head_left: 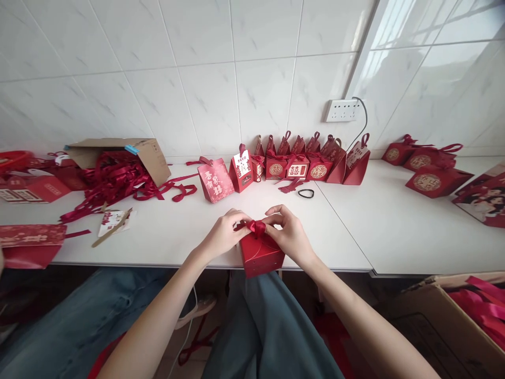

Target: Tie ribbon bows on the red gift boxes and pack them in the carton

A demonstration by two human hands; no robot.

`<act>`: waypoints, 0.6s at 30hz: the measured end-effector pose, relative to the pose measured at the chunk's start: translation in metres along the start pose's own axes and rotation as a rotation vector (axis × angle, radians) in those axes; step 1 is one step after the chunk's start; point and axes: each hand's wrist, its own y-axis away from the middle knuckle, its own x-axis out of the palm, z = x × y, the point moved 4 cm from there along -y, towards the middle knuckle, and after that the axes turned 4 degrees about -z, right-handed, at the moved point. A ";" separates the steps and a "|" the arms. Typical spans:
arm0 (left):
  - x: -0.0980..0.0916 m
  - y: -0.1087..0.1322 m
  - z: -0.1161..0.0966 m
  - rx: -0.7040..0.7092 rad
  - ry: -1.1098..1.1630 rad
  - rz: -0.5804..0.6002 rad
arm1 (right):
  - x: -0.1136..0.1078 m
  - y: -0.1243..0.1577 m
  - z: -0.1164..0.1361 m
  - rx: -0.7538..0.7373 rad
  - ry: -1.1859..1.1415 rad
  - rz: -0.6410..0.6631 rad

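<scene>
A small red gift box point(262, 255) stands at the front edge of the white table, partly overhanging it. On its top is a dark red ribbon point(257, 227) gathered in a knot or bow. My left hand point(228, 231) comes in from the left, its thumb and fingers pinched on the ribbon's left side. From the right, my right hand point(287, 231) pinches the ribbon by the knot, with its index finger raised and bent. The fingers partly cover the ribbon's ends and the back of the box.
Behind my hands, finished-looking red gift boxes point(296, 167) stand along the wall, near a black hair tie point(306, 193). Left are a tipped cardboard box point(158, 158) spilling ribbons and a flat stick point(112, 228). Another carton point(437, 305) sits low right. A person's jeans point(90, 321) show left.
</scene>
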 end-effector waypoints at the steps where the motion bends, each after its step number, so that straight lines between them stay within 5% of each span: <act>1: 0.000 0.002 -0.001 0.012 -0.012 0.001 | 0.000 0.001 0.001 -0.012 0.037 -0.011; 6: 0.000 0.010 -0.008 0.008 -0.019 0.021 | -0.001 0.006 0.005 -0.134 0.240 -0.049; 12: 0.011 0.018 -0.009 -0.162 0.170 0.048 | -0.002 0.007 0.007 -0.198 0.314 -0.043; 18: 0.021 0.016 -0.003 -0.201 0.291 0.023 | -0.008 0.003 0.008 -0.184 0.274 0.081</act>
